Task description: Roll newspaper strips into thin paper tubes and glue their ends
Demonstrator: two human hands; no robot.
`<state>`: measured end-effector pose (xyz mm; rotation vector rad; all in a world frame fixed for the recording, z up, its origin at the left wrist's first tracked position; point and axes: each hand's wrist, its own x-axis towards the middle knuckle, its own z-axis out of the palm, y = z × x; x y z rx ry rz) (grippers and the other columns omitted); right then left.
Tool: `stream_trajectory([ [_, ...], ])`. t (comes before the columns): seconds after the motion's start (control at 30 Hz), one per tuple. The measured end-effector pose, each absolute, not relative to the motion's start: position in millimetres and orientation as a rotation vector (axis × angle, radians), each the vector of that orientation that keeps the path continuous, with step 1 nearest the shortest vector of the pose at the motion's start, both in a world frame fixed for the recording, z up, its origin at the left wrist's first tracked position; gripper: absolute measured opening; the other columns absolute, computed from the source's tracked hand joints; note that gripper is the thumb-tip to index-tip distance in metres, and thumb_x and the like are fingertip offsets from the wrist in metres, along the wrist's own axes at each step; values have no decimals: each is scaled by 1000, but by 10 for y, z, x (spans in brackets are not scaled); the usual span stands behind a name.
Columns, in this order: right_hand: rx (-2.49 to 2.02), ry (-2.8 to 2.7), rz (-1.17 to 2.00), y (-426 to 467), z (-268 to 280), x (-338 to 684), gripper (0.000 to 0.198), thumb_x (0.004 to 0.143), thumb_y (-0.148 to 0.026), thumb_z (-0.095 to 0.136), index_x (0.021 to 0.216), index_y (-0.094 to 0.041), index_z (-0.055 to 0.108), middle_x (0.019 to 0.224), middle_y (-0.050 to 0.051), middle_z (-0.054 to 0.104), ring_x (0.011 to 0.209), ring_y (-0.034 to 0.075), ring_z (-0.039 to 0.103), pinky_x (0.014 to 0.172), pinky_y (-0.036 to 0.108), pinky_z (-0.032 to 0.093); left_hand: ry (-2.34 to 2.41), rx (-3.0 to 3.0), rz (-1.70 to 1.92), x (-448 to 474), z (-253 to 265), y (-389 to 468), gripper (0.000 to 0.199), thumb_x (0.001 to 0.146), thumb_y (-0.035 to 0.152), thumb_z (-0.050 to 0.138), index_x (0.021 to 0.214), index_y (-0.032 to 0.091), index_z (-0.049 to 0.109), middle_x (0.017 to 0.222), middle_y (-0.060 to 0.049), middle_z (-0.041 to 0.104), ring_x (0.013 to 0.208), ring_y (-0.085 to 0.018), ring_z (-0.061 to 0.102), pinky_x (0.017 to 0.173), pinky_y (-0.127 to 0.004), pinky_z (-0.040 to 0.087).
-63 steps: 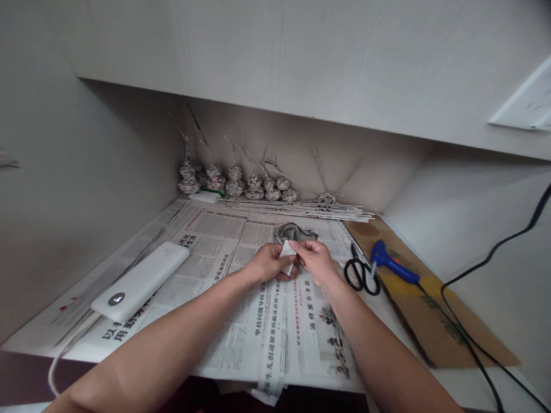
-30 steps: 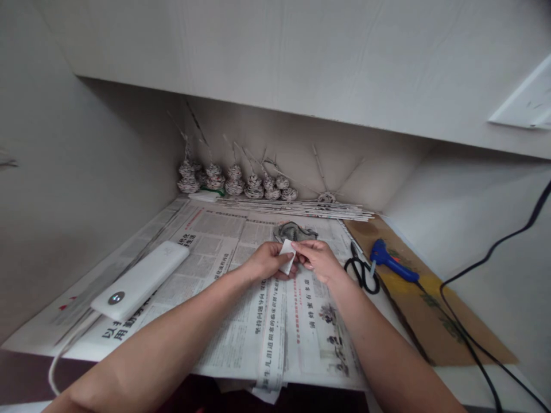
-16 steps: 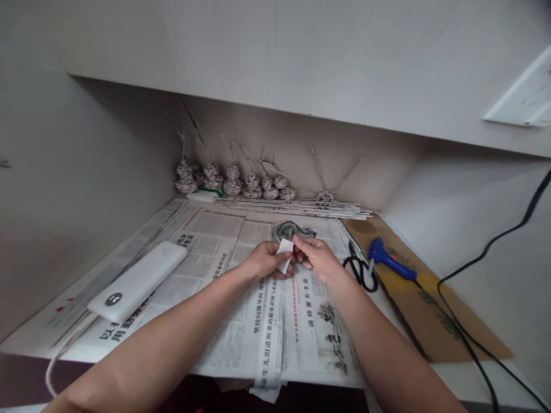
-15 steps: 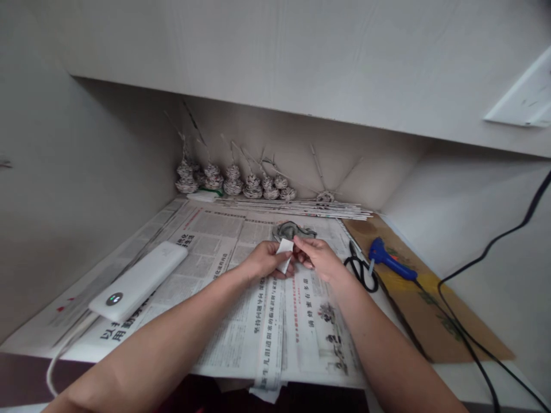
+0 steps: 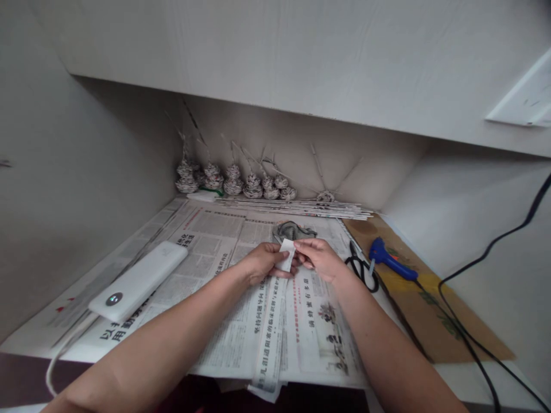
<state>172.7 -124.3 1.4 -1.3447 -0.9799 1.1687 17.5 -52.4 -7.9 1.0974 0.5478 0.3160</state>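
Observation:
My left hand (image 5: 267, 261) pinches a small white piece of paper (image 5: 286, 252) between thumb and fingers, over the middle of the newspaper-covered table. At its upper right corner my right hand (image 5: 315, 255) is closed, thumb and fingertips pressed together on the paper's edge. Below the hands, newspaper strips (image 5: 270, 350) run toward me and hang over the front edge of the table. Whether they join the white paper is hidden by my fingers. Just behind the hands lies a crumpled grey cloth (image 5: 297, 230).
Black-handled scissors (image 5: 361, 269) and a blue glue gun (image 5: 394, 261) lie right, the gun on cardboard (image 5: 434, 312). A white power bank (image 5: 140, 281) sits left. At the back are thin paper rods (image 5: 297, 209) and several woven gourd shapes (image 5: 233, 180). A shelf hangs overhead.
Both hands have moved very slightly, and the white paper has shifted a little to the right. The strips' hanging end has shifted slightly left.

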Motion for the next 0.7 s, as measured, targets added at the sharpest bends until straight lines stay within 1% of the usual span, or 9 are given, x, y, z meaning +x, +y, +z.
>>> stream_trajectory([
  [0.1,-1344,-974,1158,-1245,19,1740,32,67,-42,70,77,-12,67,47,-4,45,41,5,36,37,19,19,528,1103,298,164,-87,-519,30,75,30,65,94,6,64,88,-15,67,72,-20,67,65,-32,55],
  [0.3,-1389,-865,1104,-1224,-19,1706,35,60,-43,75,71,-11,66,43,-5,42,38,4,31,37,20,15,538,1160,316,154,-56,-543,35,76,37,64,96,8,63,78,-11,66,69,-19,66,61,-30,54],
  [0.47,-1429,-799,1052,-1207,-46,1653,37,55,-45,77,68,-12,65,41,-6,41,37,4,28,36,20,14,553,1202,322,162,-57,-552,35,73,36,66,96,9,63,78,-11,67,69,-19,66,61,-30,53],
  [0.7,-1448,-773,1031,-1202,-42,1619,38,54,-45,77,68,-12,65,40,-6,39,36,4,26,36,21,12,613,1225,306,169,-7,-581,37,71,36,68,96,9,62,77,-11,67,69,-19,66,59,-28,52],
])
